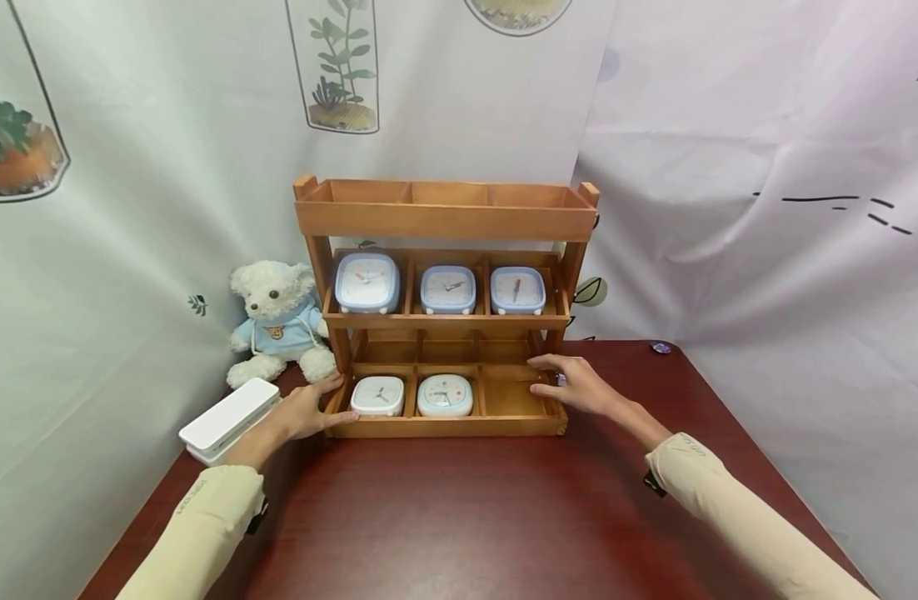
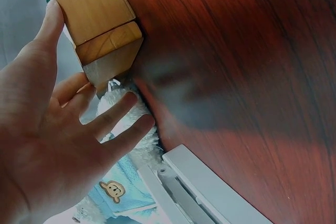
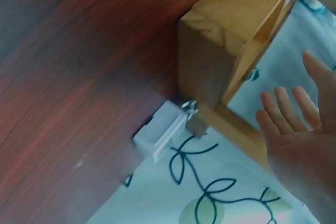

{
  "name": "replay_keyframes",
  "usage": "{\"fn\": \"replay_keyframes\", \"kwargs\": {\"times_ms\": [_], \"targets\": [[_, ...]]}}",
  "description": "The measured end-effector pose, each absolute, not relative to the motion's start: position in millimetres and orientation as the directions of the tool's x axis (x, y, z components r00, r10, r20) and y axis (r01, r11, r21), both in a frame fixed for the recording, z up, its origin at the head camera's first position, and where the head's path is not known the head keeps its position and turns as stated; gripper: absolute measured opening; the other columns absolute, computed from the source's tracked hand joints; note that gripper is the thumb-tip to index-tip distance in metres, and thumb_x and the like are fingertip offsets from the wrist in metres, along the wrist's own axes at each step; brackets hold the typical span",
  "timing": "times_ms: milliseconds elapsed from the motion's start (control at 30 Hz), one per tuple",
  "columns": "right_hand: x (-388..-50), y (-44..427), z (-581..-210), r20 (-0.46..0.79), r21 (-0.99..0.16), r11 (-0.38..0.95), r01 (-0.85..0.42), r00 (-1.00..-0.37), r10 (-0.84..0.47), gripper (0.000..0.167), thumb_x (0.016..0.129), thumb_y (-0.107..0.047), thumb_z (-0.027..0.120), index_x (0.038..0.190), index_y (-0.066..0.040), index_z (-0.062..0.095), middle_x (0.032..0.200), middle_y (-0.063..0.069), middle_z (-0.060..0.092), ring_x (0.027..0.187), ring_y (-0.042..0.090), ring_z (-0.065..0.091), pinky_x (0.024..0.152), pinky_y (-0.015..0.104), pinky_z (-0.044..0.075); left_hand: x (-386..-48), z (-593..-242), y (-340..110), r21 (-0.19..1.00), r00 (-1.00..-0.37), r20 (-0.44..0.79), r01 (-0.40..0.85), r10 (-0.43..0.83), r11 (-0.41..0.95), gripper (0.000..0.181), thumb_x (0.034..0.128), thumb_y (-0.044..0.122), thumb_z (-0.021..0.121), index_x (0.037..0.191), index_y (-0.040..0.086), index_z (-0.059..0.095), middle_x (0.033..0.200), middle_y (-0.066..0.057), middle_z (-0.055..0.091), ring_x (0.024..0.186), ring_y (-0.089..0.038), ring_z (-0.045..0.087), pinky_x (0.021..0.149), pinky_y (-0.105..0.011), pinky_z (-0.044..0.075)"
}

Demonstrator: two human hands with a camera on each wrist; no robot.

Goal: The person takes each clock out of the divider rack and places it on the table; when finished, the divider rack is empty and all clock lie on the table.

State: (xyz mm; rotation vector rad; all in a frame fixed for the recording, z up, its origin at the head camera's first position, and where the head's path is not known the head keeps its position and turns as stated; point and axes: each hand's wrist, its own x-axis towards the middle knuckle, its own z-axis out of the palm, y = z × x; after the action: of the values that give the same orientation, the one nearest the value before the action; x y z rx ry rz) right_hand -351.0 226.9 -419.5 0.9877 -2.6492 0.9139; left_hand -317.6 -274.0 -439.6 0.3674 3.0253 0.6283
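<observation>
A three-tier wooden rack [image 1: 444, 221] stands on the table. Three blue-rimmed alarm clocks [image 1: 366, 283] sit in its middle tier, one per compartment. On the bottom tier, a white alarm clock [image 1: 377, 396] is in the left compartment and a pale-blue alarm clock [image 1: 445, 395] in the middle one. My left hand [image 1: 301, 412] touches the rack's lower left corner, its thumb along the front and other fingers spread by the side. At the rack's lower right end is my right hand [image 1: 579, 387], fingers loosely extended and holding nothing; in the right wrist view it appears apart from the wood.
A white teddy bear [image 1: 275, 333] in a blue top sits left of the rack. Before it lies a white oblong case [image 1: 230, 417]. A small grey box [image 3: 163, 127] stands by the rack's right side. A small shiny object [image 1: 661, 347] lies at the table's far right corner.
</observation>
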Motion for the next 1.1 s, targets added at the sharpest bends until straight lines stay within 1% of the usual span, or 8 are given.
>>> {"fn": "replay_keyframes", "kwargs": {"times_ms": [167, 333, 500, 700, 767, 933, 1000, 1100], "targets": [[-351, 203, -420, 0.328, -0.524, 0.561, -0.641, -0.759, -0.562, 0.047, 0.094, -0.022, 0.08, 0.135, -0.003, 0.066, 0.131, 0.018, 0.069, 0.123, 0.035, 0.065, 0.102, 0.055, 0.051, -316, -439, -276, 0.391, -0.972, 0.017, 0.222, 0.234, 0.893, 0.099, 0.0863, 0.064, 0.076, 0.156, 0.001, 0.045, 0.164, -0.022, 0.034, 0.137, -0.055, 0.045, 0.103, -0.065, 0.044], [-355, 178, -421, 0.322, -0.501, 0.566, -0.655, -0.748, -0.581, 0.048, 0.093, -0.023, 0.081, 0.134, -0.001, 0.067, 0.132, 0.015, 0.07, 0.125, 0.032, 0.064, 0.104, 0.05, 0.051, -319, -438, -276, 0.384, -0.972, 0.017, 0.224, 0.236, 0.896, 0.1, 0.0857, 0.064, 0.076, 0.155, 0.0, 0.045, 0.163, -0.024, 0.035, 0.136, -0.056, 0.044, 0.102, -0.065, 0.045], [-363, 155, -424, 0.29, -0.515, 0.555, -0.653, -0.743, -0.604, 0.05, 0.094, -0.021, 0.08, 0.135, 0.001, 0.066, 0.134, 0.014, 0.069, 0.128, 0.031, 0.063, 0.106, 0.048, 0.05, -320, -436, -274, 0.391, -0.971, 0.011, 0.223, 0.238, 0.893, 0.098, 0.0864, 0.061, 0.078, 0.155, -0.002, 0.045, 0.163, -0.024, 0.035, 0.138, -0.057, 0.042, 0.103, -0.065, 0.044], [-370, 129, -427, 0.23, -0.53, 0.552, -0.644, -0.736, -0.637, 0.05, 0.094, -0.018, 0.079, 0.137, 0.003, 0.064, 0.135, 0.018, 0.067, 0.129, 0.034, 0.061, 0.106, 0.051, 0.049, -320, -438, -273, 0.397, -0.973, -0.021, 0.204, 0.231, 0.895, 0.098, 0.0874, 0.062, 0.076, 0.157, 0.001, 0.043, 0.165, -0.022, 0.032, 0.138, -0.057, 0.042, 0.102, -0.066, 0.044], [-372, 121, -427, 0.212, -0.52, 0.557, -0.648, -0.729, -0.65, 0.051, 0.095, -0.019, 0.079, 0.138, 0.002, 0.063, 0.136, 0.018, 0.067, 0.129, 0.033, 0.061, 0.107, 0.05, 0.049, -320, -438, -274, 0.398, -0.974, -0.026, 0.197, 0.226, 0.896, 0.1, 0.0868, 0.063, 0.076, 0.157, 0.001, 0.043, 0.165, -0.022, 0.031, 0.138, -0.057, 0.042, 0.103, -0.067, 0.044], [-374, 102, -426, 0.165, -0.431, 0.593, -0.68, -0.705, -0.689, 0.056, 0.097, -0.029, 0.077, 0.14, 0.002, 0.062, 0.139, 0.017, 0.065, 0.131, 0.032, 0.059, 0.108, 0.045, 0.048, -319, -438, -273, 0.4, -0.975, -0.037, 0.187, 0.22, 0.897, 0.101, 0.0863, 0.064, 0.076, 0.158, 0.001, 0.042, 0.165, -0.022, 0.031, 0.138, -0.056, 0.042, 0.103, -0.067, 0.043], [-376, 96, -427, 0.141, -0.406, 0.609, -0.681, -0.705, -0.695, 0.058, 0.097, -0.032, 0.076, 0.141, 0.002, 0.061, 0.14, 0.017, 0.064, 0.131, 0.032, 0.06, 0.107, 0.045, 0.049, -319, -437, -273, 0.399, -0.975, -0.031, 0.19, 0.22, 0.897, 0.101, 0.0864, 0.063, 0.076, 0.158, 0.001, 0.042, 0.165, -0.022, 0.032, 0.138, -0.056, 0.042, 0.103, -0.067, 0.043], [-378, 89, -430, 0.088, -0.403, 0.639, -0.655, -0.722, -0.686, 0.062, 0.096, -0.036, 0.077, 0.143, 0.001, 0.06, 0.14, 0.017, 0.064, 0.126, 0.03, 0.062, 0.103, 0.044, 0.051, -318, -436, -272, 0.405, -0.974, -0.024, 0.196, 0.224, 0.893, 0.1, 0.087, 0.063, 0.076, 0.157, 0.0, 0.042, 0.163, -0.024, 0.034, 0.138, -0.057, 0.042, 0.104, -0.067, 0.042]]}}
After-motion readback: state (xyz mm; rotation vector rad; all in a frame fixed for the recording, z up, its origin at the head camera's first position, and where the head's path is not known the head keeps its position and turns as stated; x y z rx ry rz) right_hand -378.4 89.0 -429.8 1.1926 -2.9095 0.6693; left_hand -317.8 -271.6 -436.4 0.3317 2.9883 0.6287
